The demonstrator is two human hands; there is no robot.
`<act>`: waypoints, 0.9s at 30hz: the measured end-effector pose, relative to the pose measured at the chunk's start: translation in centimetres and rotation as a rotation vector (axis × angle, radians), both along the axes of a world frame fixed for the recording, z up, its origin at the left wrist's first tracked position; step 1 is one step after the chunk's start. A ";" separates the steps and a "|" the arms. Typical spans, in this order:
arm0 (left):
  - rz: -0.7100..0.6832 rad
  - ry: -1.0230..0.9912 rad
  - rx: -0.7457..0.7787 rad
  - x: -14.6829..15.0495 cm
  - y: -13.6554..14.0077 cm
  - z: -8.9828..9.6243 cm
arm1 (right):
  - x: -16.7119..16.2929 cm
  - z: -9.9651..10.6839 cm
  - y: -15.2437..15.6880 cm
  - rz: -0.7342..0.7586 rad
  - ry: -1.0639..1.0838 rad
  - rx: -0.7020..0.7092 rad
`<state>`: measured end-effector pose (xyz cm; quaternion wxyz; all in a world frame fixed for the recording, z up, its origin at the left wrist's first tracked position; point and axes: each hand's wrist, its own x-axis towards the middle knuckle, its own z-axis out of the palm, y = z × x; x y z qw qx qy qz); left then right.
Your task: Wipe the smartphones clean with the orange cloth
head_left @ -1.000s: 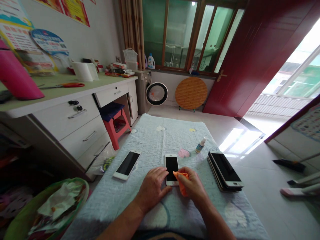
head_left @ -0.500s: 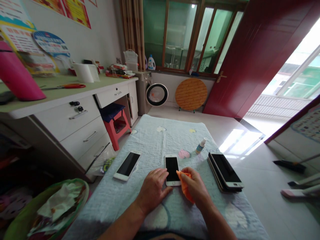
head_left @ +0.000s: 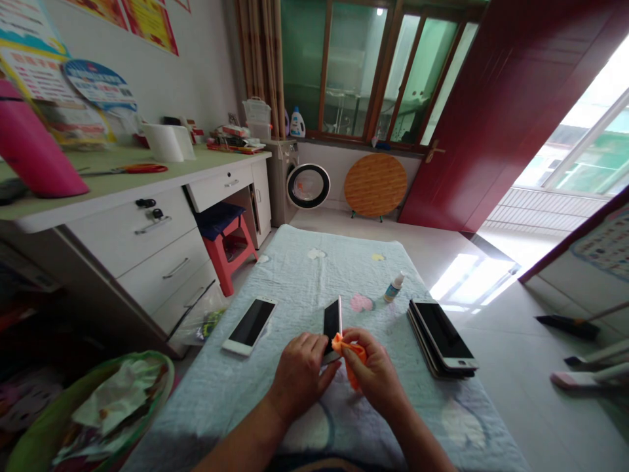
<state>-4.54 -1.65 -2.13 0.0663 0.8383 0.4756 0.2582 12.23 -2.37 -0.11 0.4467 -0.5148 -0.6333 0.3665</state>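
Observation:
In the middle of the cloth-covered table, a white smartphone (head_left: 333, 319) with a dark screen is tilted up on its left edge. My left hand (head_left: 302, 367) grips its lower left part, fingers on the screen side and thumb near the bottom end. An orange cloth (head_left: 354, 360) is bunched in my right hand (head_left: 376, 364), pinched between thumb and fingers. The cloth touches or nearly touches the phone's lower right edge. A second white smartphone (head_left: 250, 326) lies flat to the left. To the right sits a stack of phones (head_left: 445, 334), the top one white-framed with its dark screen up.
A small spray bottle (head_left: 394, 287) stands on the pale blue table cover (head_left: 289, 262) near its right side. A waste basket (head_left: 164, 387) with crumpled paper is at lower left. Beyond it are a drawer desk (head_left: 152, 262) and a red stool (head_left: 228, 252).
The phone in the middle has gone from lying flat to tilted, its right edge raised. My right hand with the orange cloth has moved slightly left, to the phone's edge.

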 end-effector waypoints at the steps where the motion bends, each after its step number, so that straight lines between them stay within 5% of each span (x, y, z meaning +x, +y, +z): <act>1: 0.008 0.018 0.000 0.0 -0.1 0.0 | 0.0 0.2 -0.1 0.022 -0.031 0.030; 9: 0.041 0.040 0.033 0.1 0.1 -0.9 | -0.5 1.2 1.6 0.066 -0.153 0.059; 21: 0.069 0.077 0.007 0.1 -0.2 -0.4 | -0.4 0.4 10.7 -0.051 -0.114 -0.029; 27: 0.066 0.079 0.012 0.2 -0.1 -0.6 | -0.7 0.4 10.4 -0.043 -0.038 -0.002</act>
